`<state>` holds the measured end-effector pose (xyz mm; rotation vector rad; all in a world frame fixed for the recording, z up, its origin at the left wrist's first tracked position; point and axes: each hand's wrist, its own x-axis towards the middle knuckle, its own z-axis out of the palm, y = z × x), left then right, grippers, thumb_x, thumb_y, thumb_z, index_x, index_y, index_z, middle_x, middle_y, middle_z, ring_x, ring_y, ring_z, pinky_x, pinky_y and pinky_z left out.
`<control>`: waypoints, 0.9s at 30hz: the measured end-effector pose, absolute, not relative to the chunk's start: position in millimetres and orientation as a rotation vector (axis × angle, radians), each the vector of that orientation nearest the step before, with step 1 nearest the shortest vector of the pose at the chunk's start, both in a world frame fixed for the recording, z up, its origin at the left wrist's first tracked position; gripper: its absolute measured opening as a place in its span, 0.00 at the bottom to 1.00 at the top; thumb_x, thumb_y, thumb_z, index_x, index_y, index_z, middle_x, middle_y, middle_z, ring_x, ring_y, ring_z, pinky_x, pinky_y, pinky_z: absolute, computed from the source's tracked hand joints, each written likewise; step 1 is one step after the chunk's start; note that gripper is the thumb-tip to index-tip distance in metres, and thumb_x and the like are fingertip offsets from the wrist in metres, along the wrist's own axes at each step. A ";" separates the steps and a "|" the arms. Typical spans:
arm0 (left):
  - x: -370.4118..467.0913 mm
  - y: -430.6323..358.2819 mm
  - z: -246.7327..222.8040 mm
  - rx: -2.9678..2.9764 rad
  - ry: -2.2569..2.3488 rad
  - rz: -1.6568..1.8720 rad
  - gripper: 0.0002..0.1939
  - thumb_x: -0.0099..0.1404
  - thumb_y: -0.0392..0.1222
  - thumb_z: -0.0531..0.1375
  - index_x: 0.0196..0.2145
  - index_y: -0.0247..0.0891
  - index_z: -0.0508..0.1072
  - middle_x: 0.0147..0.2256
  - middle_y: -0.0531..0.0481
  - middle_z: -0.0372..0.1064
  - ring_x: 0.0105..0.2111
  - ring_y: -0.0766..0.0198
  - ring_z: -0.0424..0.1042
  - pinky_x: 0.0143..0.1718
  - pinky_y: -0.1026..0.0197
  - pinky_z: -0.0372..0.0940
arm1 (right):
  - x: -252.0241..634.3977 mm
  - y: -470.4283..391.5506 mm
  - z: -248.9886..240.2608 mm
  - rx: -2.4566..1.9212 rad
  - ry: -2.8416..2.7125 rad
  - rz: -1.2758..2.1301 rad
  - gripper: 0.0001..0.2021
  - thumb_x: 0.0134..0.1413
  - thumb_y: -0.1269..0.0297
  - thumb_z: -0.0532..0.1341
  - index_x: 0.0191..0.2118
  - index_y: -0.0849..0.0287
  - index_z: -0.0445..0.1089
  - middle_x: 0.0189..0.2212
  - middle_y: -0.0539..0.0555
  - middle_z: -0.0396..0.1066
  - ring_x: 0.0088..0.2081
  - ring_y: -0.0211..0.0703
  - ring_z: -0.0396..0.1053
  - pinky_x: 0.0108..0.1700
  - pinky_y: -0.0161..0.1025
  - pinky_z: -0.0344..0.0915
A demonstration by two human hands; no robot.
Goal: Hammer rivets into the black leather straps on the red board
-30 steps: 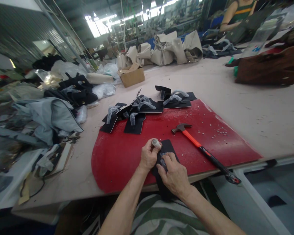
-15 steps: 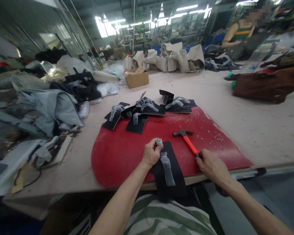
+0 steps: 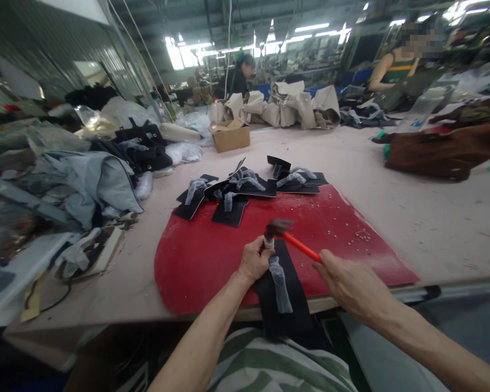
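Note:
My left hand is closed around a short, pale, upright punch-like tool standing at the far end of a black panel. A plastic-wrapped strap runs along that panel, whose near end hangs over the table edge. In my right hand, fingers wrapped round the handle, is a claw hammer with an orange handle. Its head is over the top of the pale tool; whether they touch I cannot tell. Beneath lies a red mat. The tool's lower end is hidden by my fingers.
Several black panels with wrapped straps lie at the mat's far edge. Small metal bits are scattered on its right. A cardboard box and pale bags stand behind; a brown bag lies right. Two people are in the background.
My right hand has raised the hammer from the mat and brought it left, its head now over the pale tool. My left hand keeps its grip in the same place.

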<state>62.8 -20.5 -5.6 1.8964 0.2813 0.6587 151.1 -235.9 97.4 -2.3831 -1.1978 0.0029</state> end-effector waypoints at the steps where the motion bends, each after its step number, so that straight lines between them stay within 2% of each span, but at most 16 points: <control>1: 62.0 -21.0 -5.2 1.904 0.282 0.659 0.04 0.60 0.33 0.58 0.34 0.37 0.71 0.29 0.52 0.69 0.30 0.65 0.69 0.34 0.65 0.62 | 151.9 -236.6 105.7 -2.391 -1.265 -0.026 0.12 0.60 0.57 0.50 0.28 0.55 0.55 0.15 0.46 0.55 0.16 0.35 0.48 0.24 0.37 0.37; 3: 60.3 -21.9 -3.7 1.924 0.279 0.657 0.04 0.60 0.33 0.58 0.34 0.37 0.71 0.29 0.53 0.68 0.29 0.65 0.69 0.34 0.65 0.62 | 152.1 -236.3 127.4 -2.358 -1.279 -0.144 0.13 0.62 0.56 0.50 0.28 0.56 0.56 0.15 0.46 0.55 0.16 0.34 0.48 0.24 0.37 0.37; 6: 58.8 -22.1 -1.8 1.939 0.268 0.660 0.05 0.61 0.33 0.58 0.35 0.38 0.71 0.30 0.52 0.69 0.31 0.65 0.69 0.35 0.65 0.62 | 146.7 -232.6 153.1 -2.251 -1.043 -0.428 0.15 0.66 0.51 0.47 0.31 0.55 0.55 0.18 0.45 0.55 0.18 0.34 0.51 0.24 0.35 0.43; 9: 59.1 -21.1 -2.9 1.940 0.273 0.659 0.05 0.61 0.34 0.58 0.36 0.38 0.72 0.31 0.52 0.69 0.31 0.65 0.69 0.35 0.65 0.62 | 138.0 -231.5 141.7 -2.162 -0.993 -0.559 0.15 0.67 0.53 0.46 0.31 0.55 0.54 0.17 0.45 0.54 0.17 0.34 0.51 0.23 0.35 0.44; 11: 59.9 -20.7 -5.0 1.930 0.288 0.645 0.06 0.60 0.34 0.58 0.36 0.37 0.72 0.30 0.53 0.69 0.30 0.66 0.68 0.34 0.66 0.61 | 135.3 -235.3 116.7 -2.266 -1.228 -0.349 0.14 0.66 0.57 0.45 0.29 0.55 0.54 0.16 0.46 0.55 0.16 0.34 0.50 0.23 0.36 0.40; 14: 60.4 -21.1 -7.7 1.907 0.286 0.620 0.07 0.59 0.33 0.59 0.37 0.37 0.72 0.29 0.54 0.68 0.29 0.67 0.68 0.33 0.66 0.61 | 140.9 -244.9 81.9 -2.527 -1.415 0.035 0.12 0.67 0.60 0.45 0.32 0.57 0.57 0.17 0.49 0.61 0.18 0.37 0.56 0.25 0.38 0.38; 18: 60.0 -22.3 -7.6 1.926 0.270 0.643 0.06 0.60 0.33 0.58 0.36 0.37 0.72 0.28 0.54 0.67 0.28 0.67 0.66 0.32 0.66 0.61 | 163.0 -252.4 59.9 -2.675 -1.287 0.180 0.12 0.68 0.59 0.45 0.37 0.57 0.59 0.21 0.50 0.65 0.21 0.39 0.61 0.27 0.38 0.40; 21: 59.8 -22.2 -6.1 1.929 0.264 0.647 0.06 0.60 0.34 0.59 0.36 0.37 0.72 0.31 0.52 0.69 0.31 0.65 0.69 0.35 0.65 0.63 | 179.0 -249.5 48.5 -2.803 -1.145 0.258 0.12 0.68 0.61 0.46 0.38 0.59 0.62 0.23 0.52 0.67 0.24 0.42 0.64 0.27 0.38 0.44; 22: 59.7 -21.9 -5.7 1.924 0.265 0.646 0.06 0.60 0.34 0.59 0.37 0.37 0.72 0.32 0.51 0.71 0.32 0.64 0.70 0.36 0.65 0.64 | 181.0 -246.8 45.1 -2.849 -1.128 0.187 0.12 0.68 0.61 0.47 0.39 0.60 0.64 0.26 0.55 0.69 0.26 0.43 0.66 0.28 0.38 0.47; 24: 59.4 -21.3 -5.3 1.924 0.268 0.649 0.07 0.60 0.34 0.59 0.38 0.38 0.73 0.33 0.50 0.72 0.33 0.63 0.71 0.37 0.64 0.65 | 177.3 -239.1 39.9 -2.847 -1.165 -0.117 0.12 0.66 0.62 0.50 0.46 0.63 0.66 0.39 0.62 0.71 0.37 0.49 0.68 0.33 0.40 0.55; 26: 59.2 -20.7 -5.6 1.932 0.271 0.662 0.08 0.60 0.35 0.60 0.39 0.38 0.73 0.34 0.50 0.73 0.34 0.63 0.72 0.38 0.63 0.66 | 163.2 -228.3 36.3 -2.653 -1.317 -0.351 0.16 0.65 0.65 0.51 0.55 0.62 0.63 0.52 0.65 0.65 0.46 0.52 0.66 0.42 0.43 0.60; 27: 59.4 -20.6 -5.9 1.934 0.271 0.668 0.08 0.59 0.35 0.60 0.39 0.38 0.73 0.34 0.50 0.73 0.34 0.63 0.72 0.39 0.63 0.67 | 153.6 -222.1 34.6 -2.524 -1.440 -0.346 0.19 0.64 0.67 0.50 0.59 0.60 0.60 0.56 0.64 0.62 0.49 0.51 0.64 0.45 0.44 0.61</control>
